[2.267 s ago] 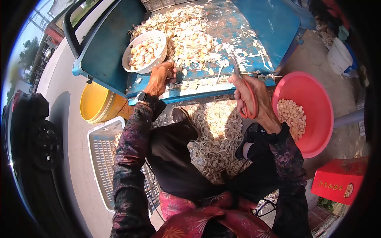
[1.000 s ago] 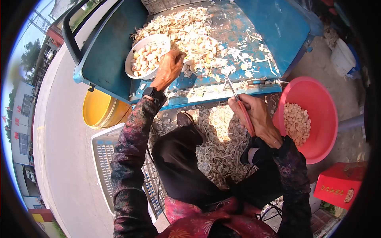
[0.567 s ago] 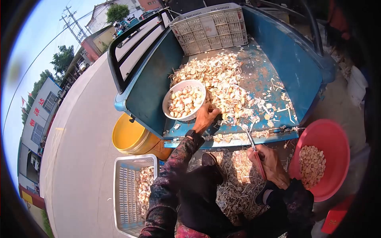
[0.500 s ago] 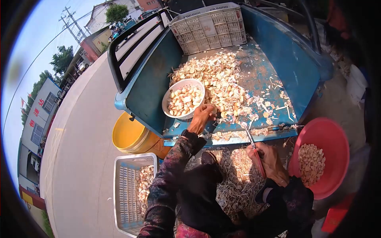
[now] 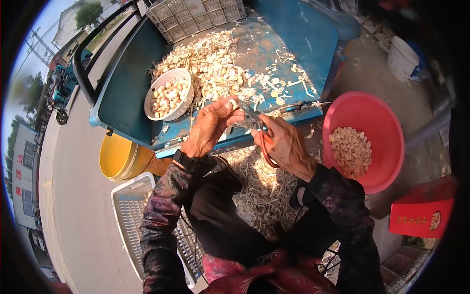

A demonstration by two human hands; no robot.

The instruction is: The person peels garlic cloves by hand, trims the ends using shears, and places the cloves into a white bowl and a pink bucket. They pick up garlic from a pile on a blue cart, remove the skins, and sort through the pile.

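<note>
head view: left hand (image 5: 210, 128) pinches garlic clove (image 5: 234, 104) at fingertips; right hand (image 5: 286, 147) grips scissors (image 5: 255, 119).

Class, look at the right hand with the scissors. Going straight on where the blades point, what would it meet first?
Probably the garlic clove held by the left hand; the scissors in the right hand aim at it, though depth is unclear.

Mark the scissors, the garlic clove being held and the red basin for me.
scissors (image 5: 251, 113), head view, on the metal blades.
garlic clove (image 5: 234, 104), head view, on its exposed end.
red basin (image 5: 379, 115), head view, on the bare inner wall.
</note>
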